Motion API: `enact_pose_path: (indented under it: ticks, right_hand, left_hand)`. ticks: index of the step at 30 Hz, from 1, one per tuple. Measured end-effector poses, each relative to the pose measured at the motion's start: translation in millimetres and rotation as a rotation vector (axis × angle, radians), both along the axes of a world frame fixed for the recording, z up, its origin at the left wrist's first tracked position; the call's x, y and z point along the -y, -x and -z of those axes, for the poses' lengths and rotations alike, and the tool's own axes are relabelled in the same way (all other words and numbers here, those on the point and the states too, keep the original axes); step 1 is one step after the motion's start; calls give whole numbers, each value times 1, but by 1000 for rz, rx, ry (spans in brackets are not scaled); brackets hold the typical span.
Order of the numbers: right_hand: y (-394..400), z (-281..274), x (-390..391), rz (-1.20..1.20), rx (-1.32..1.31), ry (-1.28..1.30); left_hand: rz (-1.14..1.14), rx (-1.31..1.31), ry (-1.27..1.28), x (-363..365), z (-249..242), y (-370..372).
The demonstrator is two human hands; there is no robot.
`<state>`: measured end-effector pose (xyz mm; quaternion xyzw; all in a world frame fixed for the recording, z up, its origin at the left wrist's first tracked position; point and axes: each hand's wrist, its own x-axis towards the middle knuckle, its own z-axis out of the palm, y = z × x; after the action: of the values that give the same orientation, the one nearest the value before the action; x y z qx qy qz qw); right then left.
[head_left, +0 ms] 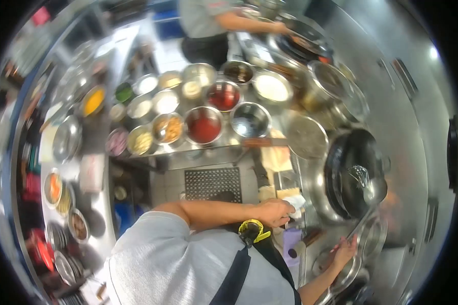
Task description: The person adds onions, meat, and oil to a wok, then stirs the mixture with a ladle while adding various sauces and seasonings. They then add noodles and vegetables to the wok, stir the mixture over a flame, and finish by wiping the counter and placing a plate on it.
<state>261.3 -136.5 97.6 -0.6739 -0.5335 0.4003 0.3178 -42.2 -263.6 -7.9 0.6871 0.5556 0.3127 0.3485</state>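
Note:
My left hand point(276, 212) is closed at the counter's edge, against a white cloth point(296, 204) that it appears to grip. My right hand point(344, 250), lower right, is wrapped round the handle of a metal ladle point(375, 191). The ladle's bowl lies over the right side of a large dark wok point(351, 173). Inside the wok is a shiny patch point(359, 175), too blurred to identify. A lilac cloth point(291, 245) hangs or lies just below my left hand.
A co-worker's arm point(244, 23) reaches over another wok point(305, 40) at the top. Bowls of ingredients, including a red one point(203, 125), line the steel counter point(188, 150). Metal pots point(331, 81) stand beyond my wok. A black mat point(212, 184) lies on the floor.

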Motion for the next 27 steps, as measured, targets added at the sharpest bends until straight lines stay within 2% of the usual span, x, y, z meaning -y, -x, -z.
enact_pose_path:
  ticks: [2, 3, 6, 7, 9, 10, 11, 12, 13, 14, 15, 16, 18, 19, 21, 22, 23, 24, 26, 27]
  right_hand:
    - [-8, 35, -20, -139, 236, -188]
    - [-18, 59, -34, -215, 351, -262]
    - [-43, 119, -76, -407, 696, -473]
    - [-10, 85, -48, -380, 771, -281]
    - [-8, 95, -53, -428, 734, -316]
    - [-13, 102, -58, -447, 718, -334]
    - [-24, 126, -78, -473, 794, -532]
    - [-17, 121, -76, -451, 902, -437]
    - [3, 95, -58, -423, 1011, -340]
    - [21, 72, -41, -389, 1116, -243]
    - [33, 58, -27, -404, 1234, -333]
    - [41, 57, -23, -419, 1161, -474]
    - [55, 60, -11, -447, 1004, -737]
    - [66, 67, -9, -552, 910, -698]
    - [90, 81, -5, -755, 724, -602]
    - [126, 71, 26, -705, 666, -461]
    - [143, 74, 28, -799, 735, -248]
    - [150, 97, 36, -822, 615, -333]
    - [165, 117, 51, -914, 544, -242]
    - [184, 113, 65, -946, 635, -171]
  left_hand:
    - [-148, -26, -18, 30, 13, 4]
    - [-262, 8, 39, 56, -1, 13]
    - [-634, -28, 50, 119, 21, 37]
    - [-767, -66, 65, 139, 30, 54]
    - [-1051, -136, 45, 188, 24, 98]
    - [-1168, -137, 148, 214, 37, 133]
    - [-1335, -344, 43, 245, 51, 167]
    - [-1499, -351, 162, 272, 30, 195]
    - [-1628, -398, 193, 301, 34, 227]
    - [-1659, -510, 163, 335, 59, 268]
    - [-1641, -529, 197, 358, 52, 294]
    - [-1617, -551, 231, 375, 45, 316]
    - [-1407, -633, 248, 403, 48, 350]
    - [-1297, -670, 261, 410, 52, 364]
    - [-1245, -636, 353, 414, 62, 380]
    - [-1216, -618, 399, 414, 66, 384]
    - [-1220, -650, 378, 414, 72, 387]
    - [-1225, -682, 356, 414, 78, 390]
    - [-1253, -701, 355, 414, 82, 392]
    - [-1272, -685, 378, 411, 74, 389]
